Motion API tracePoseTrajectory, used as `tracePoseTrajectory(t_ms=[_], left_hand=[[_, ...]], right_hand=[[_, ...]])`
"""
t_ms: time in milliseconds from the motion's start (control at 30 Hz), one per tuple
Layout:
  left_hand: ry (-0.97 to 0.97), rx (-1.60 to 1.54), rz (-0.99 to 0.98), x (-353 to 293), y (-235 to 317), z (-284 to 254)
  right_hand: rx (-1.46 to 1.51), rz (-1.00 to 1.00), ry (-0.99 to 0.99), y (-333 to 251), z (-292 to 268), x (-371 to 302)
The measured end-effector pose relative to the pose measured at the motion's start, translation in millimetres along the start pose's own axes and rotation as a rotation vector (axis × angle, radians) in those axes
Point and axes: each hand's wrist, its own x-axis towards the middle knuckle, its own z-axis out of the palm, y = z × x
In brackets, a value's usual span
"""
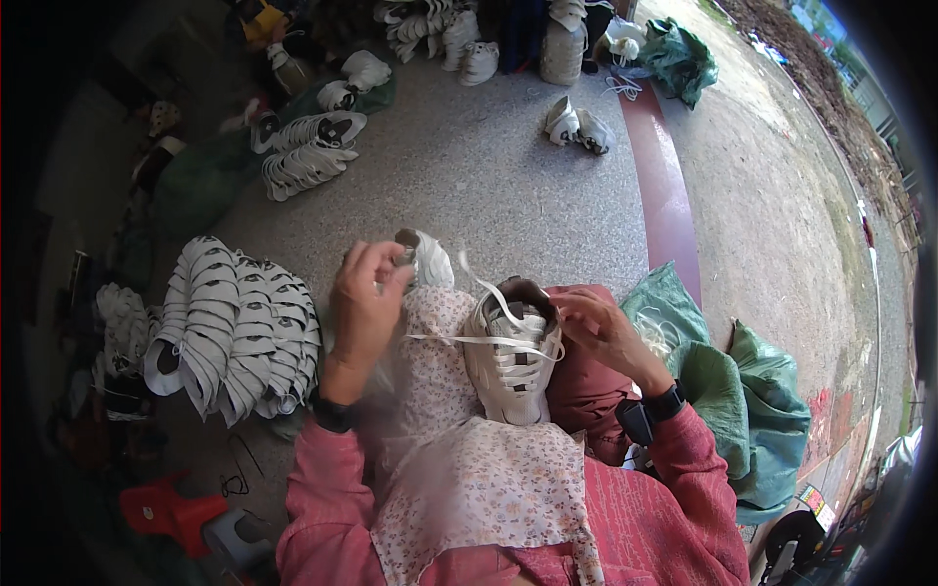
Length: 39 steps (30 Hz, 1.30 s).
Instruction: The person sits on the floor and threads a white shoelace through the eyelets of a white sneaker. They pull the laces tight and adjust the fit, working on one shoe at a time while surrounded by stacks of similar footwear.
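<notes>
A white sneaker (510, 376) rests on my lap, toe toward me, with a flat white lace (464, 339) threaded through several of its eyelets. One lace end stretches left across the floral cloth (440, 317); another stands up from the collar. Bent fingers of my right hand (611, 337) grip the right side of the shoe's collar. My left hand (366, 308) is raised left of the shoe, fingers curved and apart, slightly blurred, with no lace visible in it. Just beyond it, another white shoe (427, 259) is partly hidden by the hand and cloth.
Stacked white shoe uppers (234, 327) stand at my left, with more uppers (308, 156) farther off. A pair of shoes (576, 127) lies ahead on the speckled floor (469, 166). Green sacks (743, 410) lie at my right; a red plastic object (176, 513) is lower left.
</notes>
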Motion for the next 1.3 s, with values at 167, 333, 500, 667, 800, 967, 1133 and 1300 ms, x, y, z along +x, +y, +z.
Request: tracePoseTrajectory(t_ms=[167,333,500,667,800,967,1133,1300], left_hand=[[-0.207,-0.081,0.353,-27.9,6.8,38.5],[-0.335,-0.254,0.550,-31.1,12.0,81.3],[-0.465,-0.345,0.482,-27.9,6.7,107.8],[-0.509,-0.272,0.465,-34.2,2.1,114.2],[-0.599,-0.196,0.424,-33.8,7.5,108.7],[-0.606,-0.198,0.384,-34.2,10.0,110.2],[-0.561,-0.231,0.367,-37.2,9.5,117.3],[-0.569,-0.368,0.295,-34.6,6.6,121.4]], right_hand=[[0.024,0.216,0.117,11.7,3.3,-27.5],[-0.046,0.421,-0.010,-8.7,14.6,-35.3],[0.321,0.539,0.098,-5.2,27.3,-34.9],[0.954,0.733,0.039,0.3,25.0,-38.1],[1.690,0.649,-0.128,28.8,36.9,-42.8],[2.001,0.464,-0.132,30.1,59.8,-54.0],[2.085,0.349,-0.128,34.8,72.8,-61.8],[2.171,0.429,-0.025,26.5,71.8,-55.5]])
